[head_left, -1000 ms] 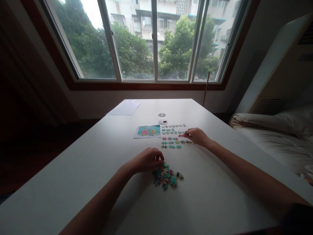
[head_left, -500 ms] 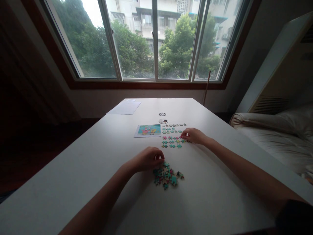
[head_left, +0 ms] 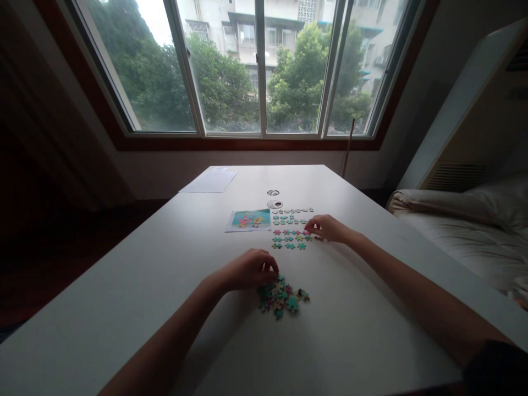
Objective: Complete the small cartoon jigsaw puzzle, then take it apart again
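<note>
My left hand (head_left: 252,269) hangs over the near pile of jigsaw puzzle pieces (head_left: 278,300), fingers curled and their tips close together at the pile's upper edge. Whether a piece is between them is hidden. Farther off, my right hand (head_left: 326,228) pinches a small pink puzzle piece (head_left: 306,232) at the right side of the sorted puzzle pieces (head_left: 289,239), low over the table. These lie face up in several short rows, mostly teal, with some pink and yellow. Left of the rows lies a colourful picture sheet (head_left: 251,219) with cartoon figures.
The white table (head_left: 350,330) stretches toward the window. Two small round items (head_left: 274,204) lie behind the rows, and a sheet of paper (head_left: 208,181) rests at the far left corner. A pale sofa (head_left: 462,231) stands to the right of the table.
My left hand has shifted very slightly to the right over the pile. My right hand stays at the rows, with the pink piece still at its fingertips.
</note>
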`<state>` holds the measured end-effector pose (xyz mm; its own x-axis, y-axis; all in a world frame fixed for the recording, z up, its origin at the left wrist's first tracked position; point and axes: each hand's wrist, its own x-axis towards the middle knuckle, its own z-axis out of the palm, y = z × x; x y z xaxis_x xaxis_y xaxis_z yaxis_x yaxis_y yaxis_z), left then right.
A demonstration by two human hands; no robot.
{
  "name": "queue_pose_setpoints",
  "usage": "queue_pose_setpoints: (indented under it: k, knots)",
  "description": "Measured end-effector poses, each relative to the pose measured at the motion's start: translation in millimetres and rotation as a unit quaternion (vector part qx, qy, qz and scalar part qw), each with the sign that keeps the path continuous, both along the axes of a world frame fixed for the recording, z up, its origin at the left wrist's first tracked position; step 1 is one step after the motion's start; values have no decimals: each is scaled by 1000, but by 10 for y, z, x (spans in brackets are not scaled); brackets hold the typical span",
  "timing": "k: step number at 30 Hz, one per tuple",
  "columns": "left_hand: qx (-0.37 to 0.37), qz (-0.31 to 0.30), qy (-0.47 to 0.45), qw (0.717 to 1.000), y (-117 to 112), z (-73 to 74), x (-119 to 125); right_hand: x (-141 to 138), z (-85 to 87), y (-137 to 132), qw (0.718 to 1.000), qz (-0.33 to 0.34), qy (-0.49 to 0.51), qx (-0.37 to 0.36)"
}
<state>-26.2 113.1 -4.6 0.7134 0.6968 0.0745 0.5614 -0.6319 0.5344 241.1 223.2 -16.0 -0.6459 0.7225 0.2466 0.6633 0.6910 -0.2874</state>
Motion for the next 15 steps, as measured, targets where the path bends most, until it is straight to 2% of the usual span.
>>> queue_pose_setpoints:
  k: [4,8,12,15]
  knots:
    - [-4,3,-4,1000,-9,-12,10,-68,43,-241,999,38,18,25]
    - [-1,5,1,1000,-26,3,21,-147,5,-595,994,97,19,37]
    - [12,8,5,1000,-36,-11,28,-224,-44,-892,992,112,36,41]
    - [25,12,3,1000,-33,-47,45,-267,-52,-993,990,122,52,44]
